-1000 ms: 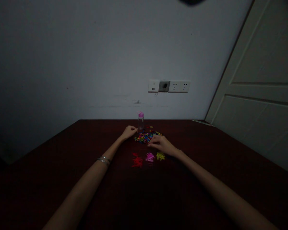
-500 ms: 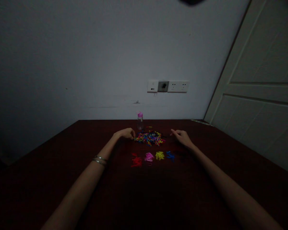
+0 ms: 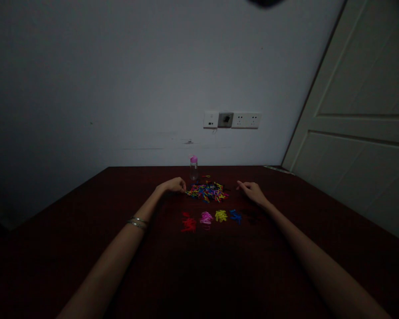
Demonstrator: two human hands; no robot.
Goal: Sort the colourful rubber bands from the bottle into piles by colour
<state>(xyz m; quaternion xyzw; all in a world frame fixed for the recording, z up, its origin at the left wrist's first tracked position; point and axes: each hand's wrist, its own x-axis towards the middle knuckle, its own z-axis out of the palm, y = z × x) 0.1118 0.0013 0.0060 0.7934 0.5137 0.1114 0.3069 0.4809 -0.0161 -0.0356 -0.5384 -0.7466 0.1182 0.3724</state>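
A mixed pile of small coloured loops [image 3: 206,191], which look like elastic bands, lies on the dark red table. My left hand [image 3: 175,184] rests at the pile's left edge with its fingers curled together; what they pinch, if anything, is too small to make out. Just right of the pile is my right hand [image 3: 249,189], thumb and fingers pressed together, their contents hidden. Nearer to me are sorted heaps: red loops [image 3: 189,224], pink loops [image 3: 205,218], yellow loops [image 3: 221,215] and blue loops [image 3: 235,215]. Dark pieces beside the blue heap are hard to see.
A clear bottle [image 3: 193,170] with a pink cap stands behind the pile, one yellow loop [image 3: 206,176] near it. The table [image 3: 199,270] meets a wall with a row of sockets [image 3: 232,120]. A pale door [image 3: 359,115] is at the right.
The view shifts very slightly. Both hands stay almost in place; the right fingers draw in a little. The heaps look the same.
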